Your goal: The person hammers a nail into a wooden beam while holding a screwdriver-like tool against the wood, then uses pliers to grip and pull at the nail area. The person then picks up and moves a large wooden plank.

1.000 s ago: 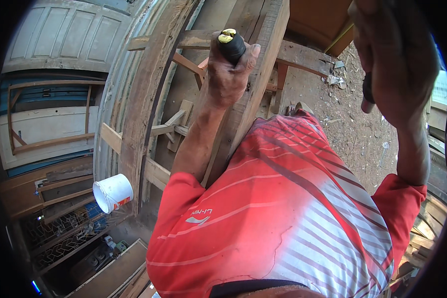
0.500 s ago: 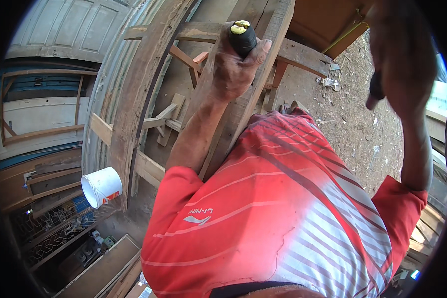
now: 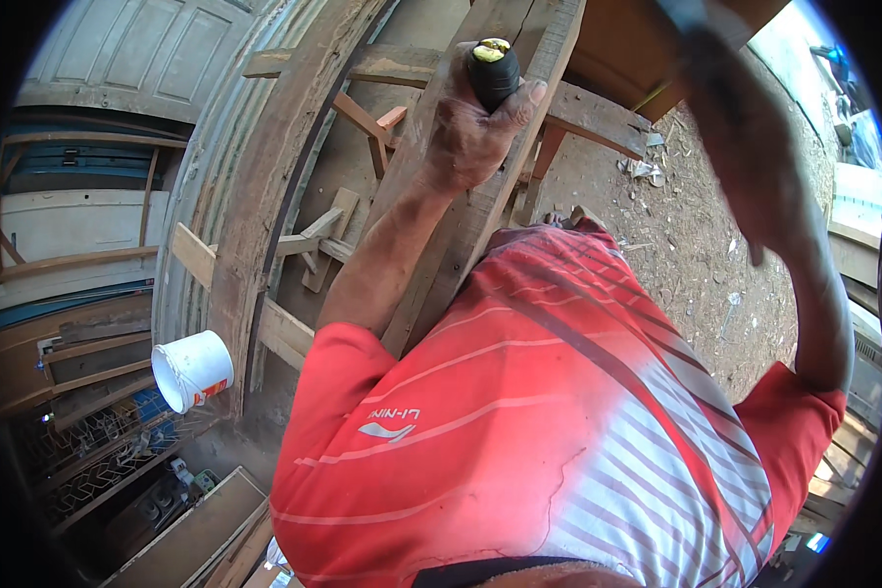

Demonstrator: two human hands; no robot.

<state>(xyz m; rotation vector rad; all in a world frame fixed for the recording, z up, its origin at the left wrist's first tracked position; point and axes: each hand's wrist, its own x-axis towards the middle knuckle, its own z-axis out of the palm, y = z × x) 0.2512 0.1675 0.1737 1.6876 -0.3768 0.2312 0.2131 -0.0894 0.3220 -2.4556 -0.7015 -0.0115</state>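
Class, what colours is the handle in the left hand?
Black handle, yellow top, clearest in the head view.

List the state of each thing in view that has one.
Left hand: closed around the black handle
Black handle: gripped, yellow end facing the camera
Right hand: raised, motion-blurred; grip unclear
White bucket: open, no lid
Wooden beam: cracked near the picture's top

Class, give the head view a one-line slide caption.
The left hand grips a black, yellow-topped handle over a wooden beam; the right hand is blurred.
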